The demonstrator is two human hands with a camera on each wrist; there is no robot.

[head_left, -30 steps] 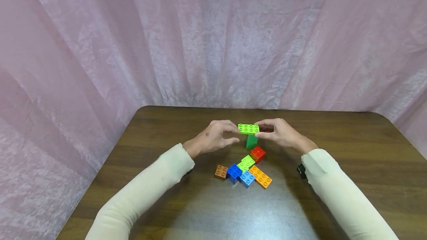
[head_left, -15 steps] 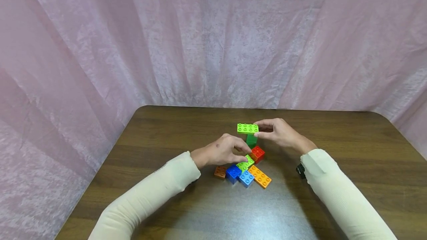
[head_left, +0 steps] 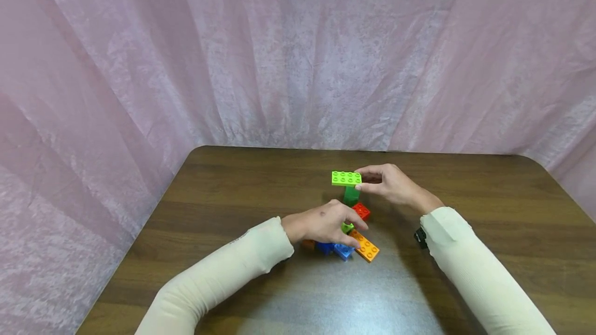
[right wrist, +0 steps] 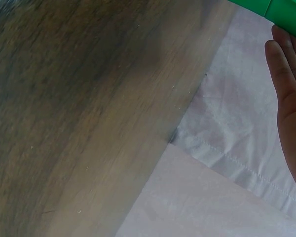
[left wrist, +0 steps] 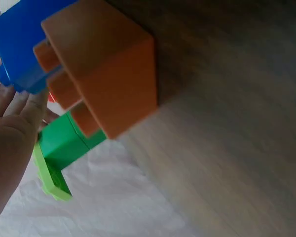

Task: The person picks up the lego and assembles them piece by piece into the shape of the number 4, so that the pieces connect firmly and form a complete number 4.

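Note:
My right hand [head_left: 390, 185] pinches the right end of a lime green building brick [head_left: 346, 178] between thumb and fingers. That brick sits across the top of an upright stack of green bricks [head_left: 351, 197]. My left hand [head_left: 328, 222] hovers over the loose bricks, thumb and fingers apart, with an orange brick [head_left: 369, 252] beneath its fingertips. Near those fingers are a red brick [head_left: 361, 211] and a second lime brick [head_left: 346, 227], partly covered. A light blue brick [head_left: 343, 253] and a blue brick [head_left: 323, 247] show below the hand.
A brown brick [left wrist: 108, 69] looms close in the left wrist view and is mostly hidden under the hand in the head view. The wooden table [head_left: 251, 180] ends at a back edge, with a pink curtain [head_left: 298, 66] hanging behind it.
My left hand has moved from beside the upper lime brick toward me and to the right, over the loose bricks. My right hand has stayed at the stack.

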